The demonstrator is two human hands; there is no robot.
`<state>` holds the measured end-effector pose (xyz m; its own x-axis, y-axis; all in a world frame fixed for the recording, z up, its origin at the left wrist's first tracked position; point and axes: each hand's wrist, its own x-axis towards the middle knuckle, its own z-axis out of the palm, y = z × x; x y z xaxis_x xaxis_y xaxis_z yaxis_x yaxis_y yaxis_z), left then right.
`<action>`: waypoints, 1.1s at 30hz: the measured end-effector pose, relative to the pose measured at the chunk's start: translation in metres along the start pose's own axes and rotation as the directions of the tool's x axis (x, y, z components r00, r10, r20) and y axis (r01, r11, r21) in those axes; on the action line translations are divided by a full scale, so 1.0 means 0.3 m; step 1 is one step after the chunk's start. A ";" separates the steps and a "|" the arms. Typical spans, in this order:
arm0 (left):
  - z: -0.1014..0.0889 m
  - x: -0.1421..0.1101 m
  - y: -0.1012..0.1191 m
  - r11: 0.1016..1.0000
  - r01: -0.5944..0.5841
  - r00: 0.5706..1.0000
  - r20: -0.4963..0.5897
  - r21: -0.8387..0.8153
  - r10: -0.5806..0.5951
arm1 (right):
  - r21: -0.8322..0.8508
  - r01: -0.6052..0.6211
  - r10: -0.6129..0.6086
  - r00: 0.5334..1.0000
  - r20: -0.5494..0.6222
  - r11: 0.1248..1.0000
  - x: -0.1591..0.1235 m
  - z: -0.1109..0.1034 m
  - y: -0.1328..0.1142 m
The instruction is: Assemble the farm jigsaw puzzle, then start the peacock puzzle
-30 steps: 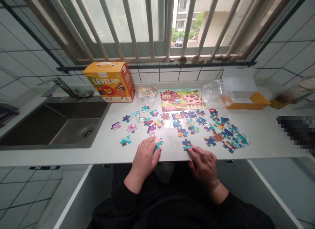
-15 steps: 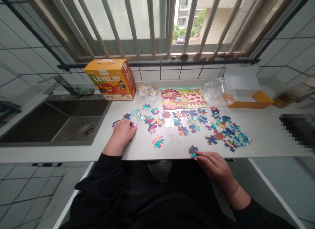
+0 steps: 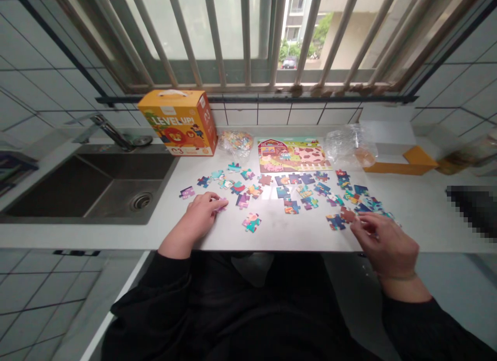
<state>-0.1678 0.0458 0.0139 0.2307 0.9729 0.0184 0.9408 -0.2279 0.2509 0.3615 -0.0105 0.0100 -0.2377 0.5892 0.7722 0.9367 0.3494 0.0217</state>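
My left hand [image 3: 198, 216] is closed in a pinch on a purple puzzle piece [image 3: 221, 205], at the left side of the loose pieces. Another purple piece [image 3: 187, 192] lies behind its wrist, near the sink. At the right, my right hand [image 3: 390, 244] reaches over the heap of pieces, thumb and fingers drawn together beside a brown piece [image 3: 347, 214]. What its fingertips hold, if anything, is hidden. A dark blue piece [image 3: 335, 222] lies just left of them. Between my hands are a pink-and-teal piece [image 3: 252, 222] and a cluster of blue pieces [image 3: 292, 206].
A farm picture board [image 3: 291, 155] lies at the back, between a bag of pieces [image 3: 236, 143] and crumpled clear plastic [image 3: 349, 145]. The orange puzzle box [image 3: 178, 124] stands by the sink [image 3: 89, 220]. An opened white-and-orange carton [image 3: 399, 167] sits back right.
My right hand has moved right and away from me, from the front edge to the right-hand heap; its dark blue piece no longer shows there. My left hand has shifted slightly right with the purple piece.
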 end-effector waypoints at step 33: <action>0.069 -0.382 0.343 0.864 -0.500 0.758 -0.516 -0.068 0.398 | 0.718 0.096 -0.328 0.925 0.191 0.689 0.098 0.141 -0.662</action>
<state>-0.0923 -0.0900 0.0175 0.4213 0.6682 0.6133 0.6803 -0.6800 0.2735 0.1577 -0.0317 0.0014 -0.5766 0.5696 0.5858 0.4383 0.8207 -0.3666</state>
